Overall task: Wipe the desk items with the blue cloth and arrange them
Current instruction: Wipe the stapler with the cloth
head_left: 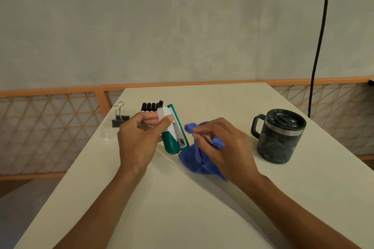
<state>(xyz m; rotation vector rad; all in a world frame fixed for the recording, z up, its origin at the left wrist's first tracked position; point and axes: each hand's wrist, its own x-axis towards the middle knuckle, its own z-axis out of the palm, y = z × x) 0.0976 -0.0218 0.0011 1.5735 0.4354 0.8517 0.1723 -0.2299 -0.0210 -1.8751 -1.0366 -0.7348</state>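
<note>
the left hand [137, 139] grips a stapler [172, 144], thumb pressed on its white top part and fingers curled behind it. the stapler is green and white, tilted, with its rounded green end low and toward the person; its white arm stands a little apart from the green base. whether that low end touches the worktop [182, 208] cannot be told.

just right of the stapler, the right hand [226, 145] holds the blue cloth [194, 160], fingers curled and pinching a bunched part of it. the rest of the cloth hangs under the hand and lies on the worktop, close beside the stapler's low end.

behind the left hand a row of black-capped markers [150, 106] lies on the worktop, partly hidden by the fingers. left of them, near the worktop's left edge, stand black binder clips [119, 120] with their wire handles up. a small white thing [107, 137] lies nearer along that edge; it is too small to name. a dark lidded mug [279, 137] stands well to the right, handle pointing left. a black cable [321, 26] hangs by the wall behind it.
</note>
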